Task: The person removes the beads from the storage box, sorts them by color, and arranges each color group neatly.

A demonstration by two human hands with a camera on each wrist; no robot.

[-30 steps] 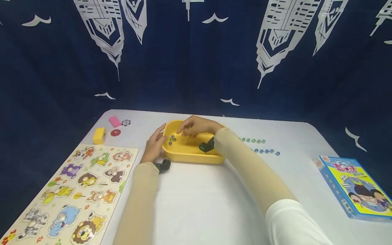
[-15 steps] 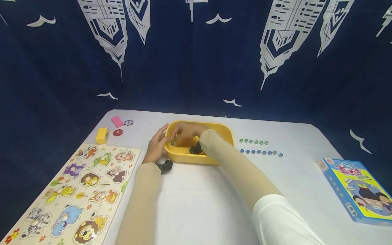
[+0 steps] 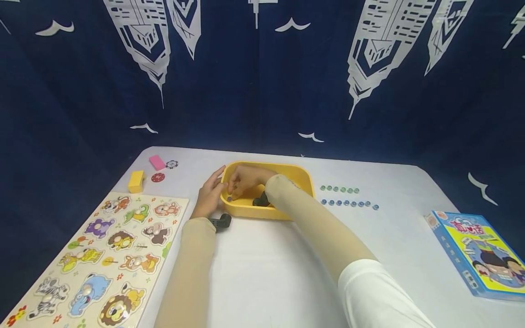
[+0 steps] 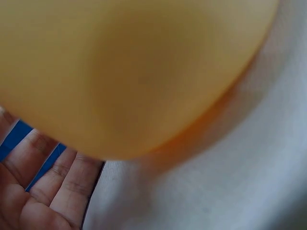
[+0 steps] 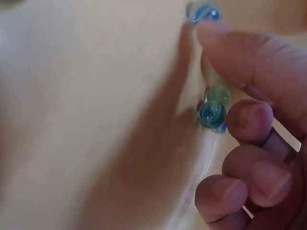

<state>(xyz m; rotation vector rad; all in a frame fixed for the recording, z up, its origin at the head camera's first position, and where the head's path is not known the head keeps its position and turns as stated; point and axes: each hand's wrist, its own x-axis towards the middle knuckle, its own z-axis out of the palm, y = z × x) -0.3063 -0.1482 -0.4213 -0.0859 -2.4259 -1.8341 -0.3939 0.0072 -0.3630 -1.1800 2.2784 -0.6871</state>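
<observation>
My left hand point(image 3: 208, 196) rests against the left end of a yellow tray point(image 3: 305, 180), its fingers extended along the outside and its thumb at the rim. In the left wrist view the fingers point(image 4: 72, 187) look loosely straight beside the tray's blurred wall. My right hand point(image 3: 248, 178) reaches down inside the tray's left end. The right wrist view shows one extended digit touching, or nearly touching, a blue marble point(image 5: 206, 12), while the other fingers curl loosely. Several green and blue marbles, including a teal marble point(image 5: 212, 115), lie close to these fingers; no grip around any is visible.
Right of the tray, a row of green marbles point(image 3: 342, 190) lies behind a row of blue marbles point(image 3: 346, 203). An animal puzzle board point(image 3: 135, 248), yellow block point(image 3: 136, 181), pink block point(image 3: 157, 162) and round chips point(image 3: 158, 177) lie left. A boxed game point(image 3: 477, 253) lies right.
My right hand has moved left and lower, from above the tray's middle to the marbles at its left end. The left hand has stayed at the rim. The view has shifted slightly.
</observation>
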